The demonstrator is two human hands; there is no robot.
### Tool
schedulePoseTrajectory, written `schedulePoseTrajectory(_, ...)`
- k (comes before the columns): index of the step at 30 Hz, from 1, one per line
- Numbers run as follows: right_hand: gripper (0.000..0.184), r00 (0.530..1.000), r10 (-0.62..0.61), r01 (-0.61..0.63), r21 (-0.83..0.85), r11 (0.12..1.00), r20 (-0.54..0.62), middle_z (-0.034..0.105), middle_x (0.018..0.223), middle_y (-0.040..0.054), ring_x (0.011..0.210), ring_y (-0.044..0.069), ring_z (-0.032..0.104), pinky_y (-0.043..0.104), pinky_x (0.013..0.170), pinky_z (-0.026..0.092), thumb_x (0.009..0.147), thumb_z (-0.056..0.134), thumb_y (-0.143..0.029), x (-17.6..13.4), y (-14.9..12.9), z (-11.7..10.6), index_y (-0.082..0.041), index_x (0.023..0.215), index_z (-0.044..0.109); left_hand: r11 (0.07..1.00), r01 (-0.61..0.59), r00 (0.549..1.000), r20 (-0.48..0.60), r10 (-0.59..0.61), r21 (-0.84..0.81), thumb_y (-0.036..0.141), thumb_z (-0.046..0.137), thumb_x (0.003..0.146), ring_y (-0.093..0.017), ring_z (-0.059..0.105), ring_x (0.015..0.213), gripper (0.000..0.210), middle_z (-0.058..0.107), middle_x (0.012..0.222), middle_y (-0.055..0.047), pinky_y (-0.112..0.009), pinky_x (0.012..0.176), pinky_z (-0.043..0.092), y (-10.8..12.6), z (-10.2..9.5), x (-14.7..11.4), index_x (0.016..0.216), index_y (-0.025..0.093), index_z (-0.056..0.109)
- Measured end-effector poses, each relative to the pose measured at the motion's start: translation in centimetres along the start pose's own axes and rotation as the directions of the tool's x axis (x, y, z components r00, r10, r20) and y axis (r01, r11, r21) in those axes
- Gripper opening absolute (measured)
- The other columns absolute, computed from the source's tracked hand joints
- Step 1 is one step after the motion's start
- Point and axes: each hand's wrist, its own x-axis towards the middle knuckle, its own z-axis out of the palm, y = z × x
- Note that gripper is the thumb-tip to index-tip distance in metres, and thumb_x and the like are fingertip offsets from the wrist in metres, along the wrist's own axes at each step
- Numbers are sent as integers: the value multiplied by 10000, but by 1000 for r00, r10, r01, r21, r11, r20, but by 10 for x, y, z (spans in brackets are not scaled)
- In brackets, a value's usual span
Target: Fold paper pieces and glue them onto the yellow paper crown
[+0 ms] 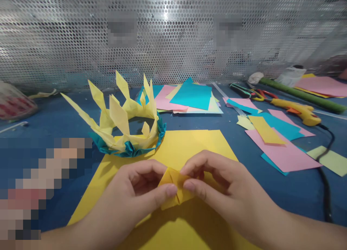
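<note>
Both hands pinch a small folded piece of yellow paper [169, 202], creased along its middle. My left hand [135, 192] grips its left side, thumb on the near face. On the opposite side my right hand [219, 186] holds it between thumb and fingers. Some fingertips are hidden behind the folds. Under the hands lies a large yellow sheet [200, 141]. Beyond my left hand stands a paper crown [119, 134] with tall pale-yellow points and a teal band around its base, partly resting over the sheet's far left corner.
Stacked coloured paper [192, 96] lies at the back, and pink, teal and yellow scraps [282, 148] are on the right. A yellow glue gun [298, 109] with a black cord [325, 185] lies beyond them, near a green rod [303, 92]. A perforated metal panel [173, 43] closes off the back.
</note>
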Motion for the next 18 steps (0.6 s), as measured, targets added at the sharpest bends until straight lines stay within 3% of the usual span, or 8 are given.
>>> schedulePoseTrajectory(6, 74, 984, 134, -165, 305, 938, 119, 638, 776, -45, 712, 88, 607, 190, 663, 502, 843, 685, -152, 3, 3, -2, -220, 857, 661, 999, -11, 998, 66, 13, -33, 106, 828, 659, -93, 608, 544, 130, 714, 578, 44, -132, 523, 489, -3, -1, 1, 649, 226, 779)
schedulePoseTrajectory(18, 92, 964, 102, -228, 561, 796, 247, 672, 795, -64, 724, 43, 624, 141, 696, 503, 847, 764, -141, 6, 5, -4, -209, 850, 703, 996, -24, 996, 87, 32, -86, 60, 836, 635, -73, 652, 561, 207, 769, 610, 47, -87, 543, 497, -2, -3, -4, 626, 266, 817)
